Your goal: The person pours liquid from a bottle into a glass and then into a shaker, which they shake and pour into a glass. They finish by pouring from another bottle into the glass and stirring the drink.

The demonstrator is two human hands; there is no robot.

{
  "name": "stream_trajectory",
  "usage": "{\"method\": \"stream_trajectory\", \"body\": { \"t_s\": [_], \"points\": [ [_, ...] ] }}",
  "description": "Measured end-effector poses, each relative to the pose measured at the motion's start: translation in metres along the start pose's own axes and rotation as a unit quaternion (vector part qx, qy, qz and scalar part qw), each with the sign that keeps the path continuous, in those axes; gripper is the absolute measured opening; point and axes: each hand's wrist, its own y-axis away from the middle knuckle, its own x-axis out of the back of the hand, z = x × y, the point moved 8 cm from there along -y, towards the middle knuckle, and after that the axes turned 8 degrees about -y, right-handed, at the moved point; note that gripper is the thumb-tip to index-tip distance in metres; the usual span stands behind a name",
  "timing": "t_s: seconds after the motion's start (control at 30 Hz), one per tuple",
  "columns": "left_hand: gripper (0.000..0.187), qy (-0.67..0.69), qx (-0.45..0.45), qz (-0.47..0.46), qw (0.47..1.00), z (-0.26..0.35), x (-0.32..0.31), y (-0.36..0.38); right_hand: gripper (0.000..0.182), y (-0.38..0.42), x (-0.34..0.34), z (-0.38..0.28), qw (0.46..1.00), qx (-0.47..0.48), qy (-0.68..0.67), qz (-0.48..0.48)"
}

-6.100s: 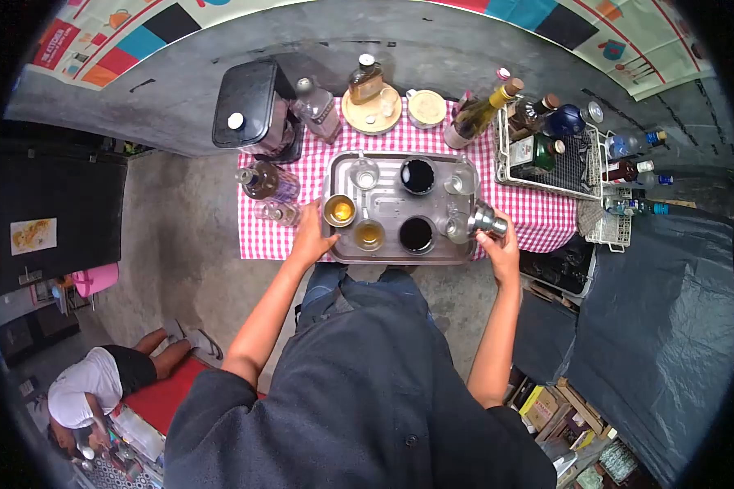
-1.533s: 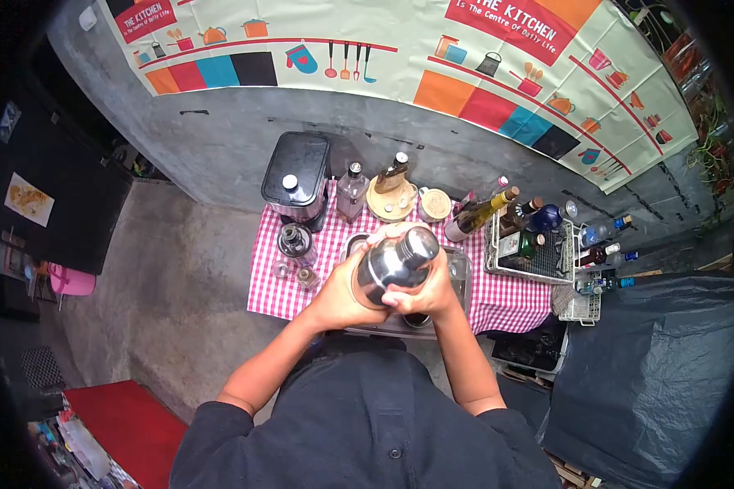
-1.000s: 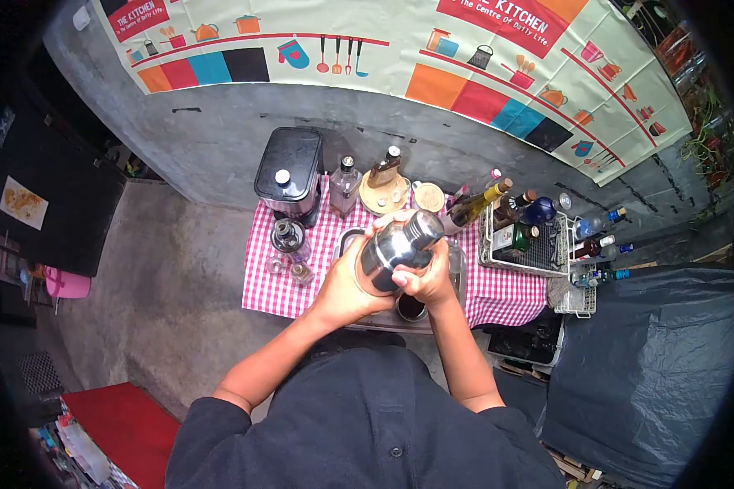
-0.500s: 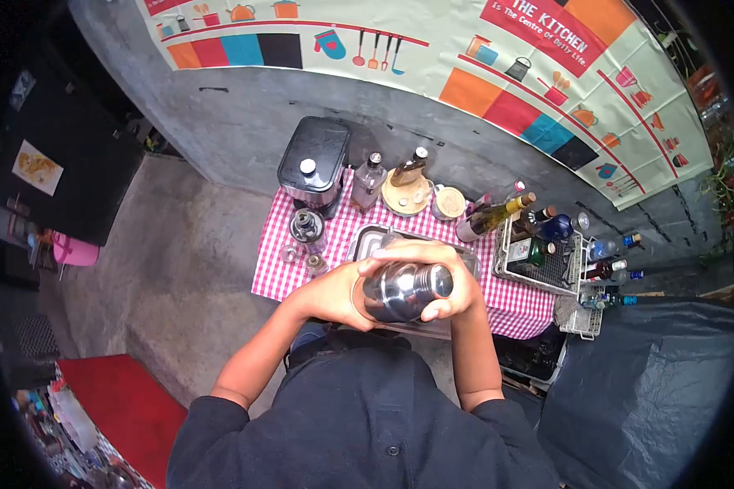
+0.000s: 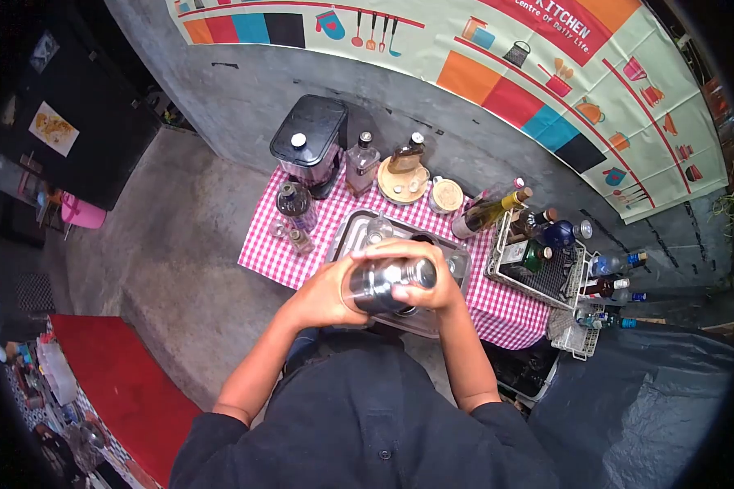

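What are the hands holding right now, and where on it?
A steel cocktail shaker, lying sideways: left hand cups its base end, right hand wraps the cap end.
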Motion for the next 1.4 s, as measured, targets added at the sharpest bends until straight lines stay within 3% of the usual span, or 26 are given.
{"method": "stream_trajectory", "body": {
  "t_s": [0.07,0.13,0.2,0.33,0.43,0.57,0.67,0.73,0.8,0.87,0.9,1.0,1.07,1.23,1.33,1.4],
  "points": [
    [0.087,0.055,-0.043,-0.076,0.995,0.006,-0.023,-0.003,0.073,0.014,-0.001,-0.007,0.997,0.010,-0.073,-0.014],
    [0.085,0.089,-0.056,-0.113,0.988,0.012,-0.040,0.000,0.073,0.019,-0.005,-0.020,0.983,0.028,-0.184,0.005],
    [0.081,0.171,-0.047,-0.118,0.977,0.017,-0.052,0.002,0.059,0.020,-0.007,-0.029,0.993,0.047,-0.022,-0.104],
    [0.075,0.047,-0.145,-0.038,0.988,0.027,-0.054,-0.003,0.041,0.029,-0.004,-0.026,0.993,0.047,-0.029,-0.107],
    [0.072,0.065,-0.033,-0.041,0.997,0.000,-0.065,-0.007,0.036,0.030,0.005,-0.016,0.996,0.049,-0.042,-0.056],
    [0.077,0.050,-0.044,0.030,0.997,-0.001,-0.063,-0.009,0.037,0.034,0.012,-0.009,0.997,0.060,-0.034,-0.024],
    [0.083,0.035,-0.005,0.103,0.994,0.003,-0.057,-0.007,0.035,0.041,0.020,-0.006,0.997,0.060,-0.039,0.025],
    [0.089,-0.013,0.004,0.132,0.991,0.004,-0.055,-0.007,0.044,0.049,0.030,0.004,0.997,0.020,-0.034,0.064],
    [0.091,0.016,0.037,0.102,0.994,-0.002,-0.063,-0.007,0.058,0.055,0.033,0.010,0.989,-0.004,-0.131,0.074],
    [0.090,0.094,-0.034,0.062,0.993,0.006,-0.074,-0.008,0.078,0.061,0.024,-0.007,0.989,0.039,-0.141,0.028],
    [0.086,0.145,-0.035,0.029,0.988,0.019,-0.079,-0.009,0.087,0.064,0.022,-0.014,0.997,0.034,-0.063,0.003],
    [0.081,0.185,-0.029,-0.030,0.982,0.019,-0.097,-0.011,0.073,0.070,0.025,-0.006,0.998,0.037,-0.041,-0.002],
    [0.076,0.178,0.005,0.017,0.984,0.018,-0.094,-0.015,0.057,0.070,0.031,-0.003,0.994,0.068,-0.082,0.034],
    [0.077,0.136,0.049,0.135,0.980,0.019,-0.096,-0.007,0.053,0.082,0.038,-0.002,0.987,0.112,-0.064,0.096],
    [0.076,0.095,0.084,0.164,0.978,0.027,-0.096,-0.011,0.050,0.079,0.047,0.006,0.978,0.079,-0.133,0.143],
    [0.075,0.119,0.120,0.141,0.975,0.021,-0.102,-0.018,0.058,0.075,0.055,0.008,0.980,0.073,-0.127,0.136]
  ]
}}
